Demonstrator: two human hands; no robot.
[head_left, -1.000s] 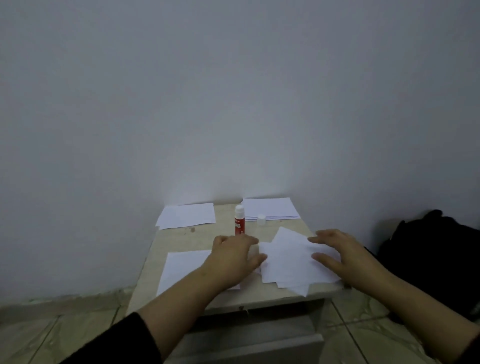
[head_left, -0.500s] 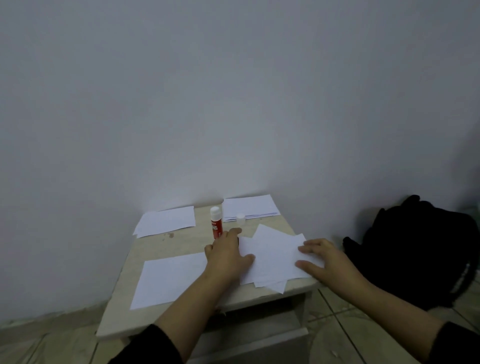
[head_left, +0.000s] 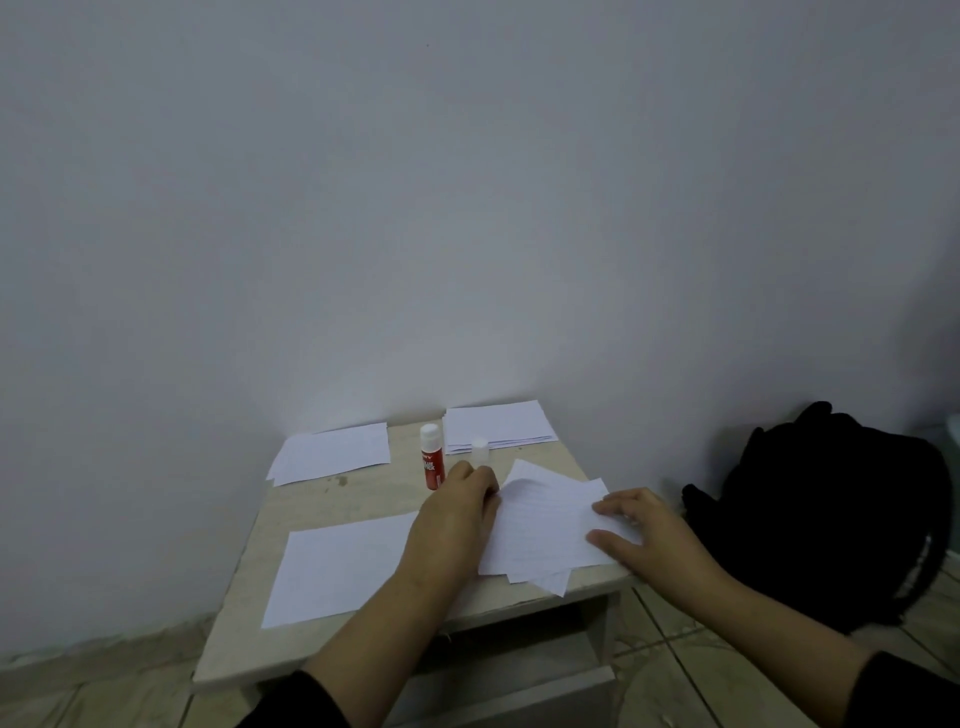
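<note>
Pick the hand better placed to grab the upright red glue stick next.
Probably left hand: it sits right beside the red glue stick; the right hand presses the loose white paper pile, farther away.

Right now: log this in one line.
left hand: at left edge of loose sheets, grip unclear; right hand: flat on them; glue stick: upright

left hand (head_left: 457, 517): back up, fingers curled under at far end, grip hidden | right hand (head_left: 641, 535): palm down, fingers straight, pointing left, thumb on near side | left forearm (head_left: 374, 639): bare, from near-left | right forearm (head_left: 769, 623): bare, from near-right | hands near, apart
</note>
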